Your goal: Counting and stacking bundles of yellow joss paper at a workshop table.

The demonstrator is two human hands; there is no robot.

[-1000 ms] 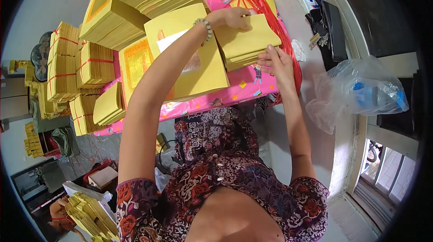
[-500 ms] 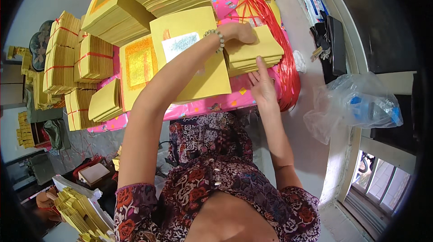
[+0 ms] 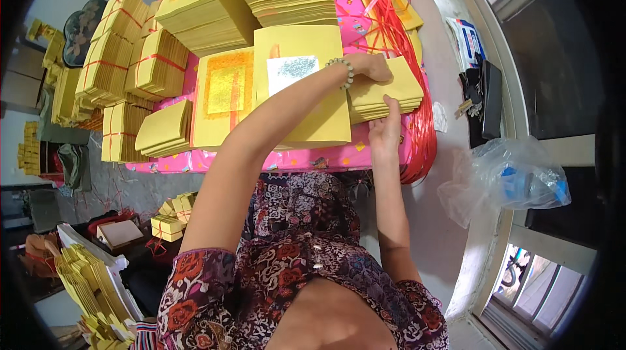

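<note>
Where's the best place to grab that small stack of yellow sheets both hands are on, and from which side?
Probably the near long edge of the small yellow stack, coming from the person's side. It lies flat and thin on the pink table, that edge overhangs nothing but faces open space, and the right hand already pinches it there while the left hand presses its top. Red strings crowd the far side.
</note>
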